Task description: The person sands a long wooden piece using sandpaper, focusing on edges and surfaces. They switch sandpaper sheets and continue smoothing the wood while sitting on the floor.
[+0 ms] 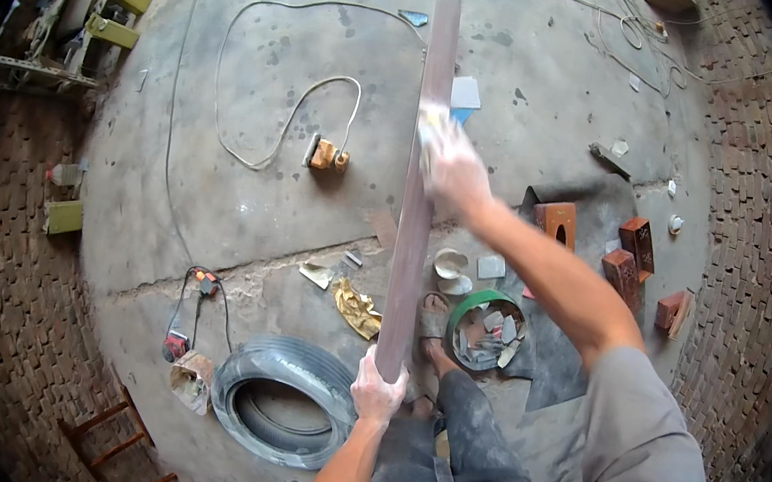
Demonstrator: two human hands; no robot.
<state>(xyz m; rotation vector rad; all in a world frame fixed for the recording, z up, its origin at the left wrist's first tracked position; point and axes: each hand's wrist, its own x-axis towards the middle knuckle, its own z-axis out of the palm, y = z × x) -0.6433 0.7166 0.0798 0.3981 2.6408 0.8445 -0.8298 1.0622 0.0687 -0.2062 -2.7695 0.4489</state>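
A long, narrow purplish-brown board [415,235] runs up the middle of the view, away from me. My left hand [378,388] is closed around its near end, thumb and fingers on either side. Farther up, my right hand [455,164] is closed and presses on the board's upper face. A small pale yellowish bit shows at its fingertips, too blurred to name. Whitish dust covers both hands and the part of the board around my right fingers. Just beyond that hand, a white and blue flat piece [465,95] lies on the floor.
Left of the board are an orange corded power tool [327,154], gold crumpled cloth [356,309] and a tyre [266,350]. To the right stand a green-rimmed tub of scraps [459,321], a white bowl [449,263] and reddish carved wooden boxes [637,243]. Cables cross the concrete floor.
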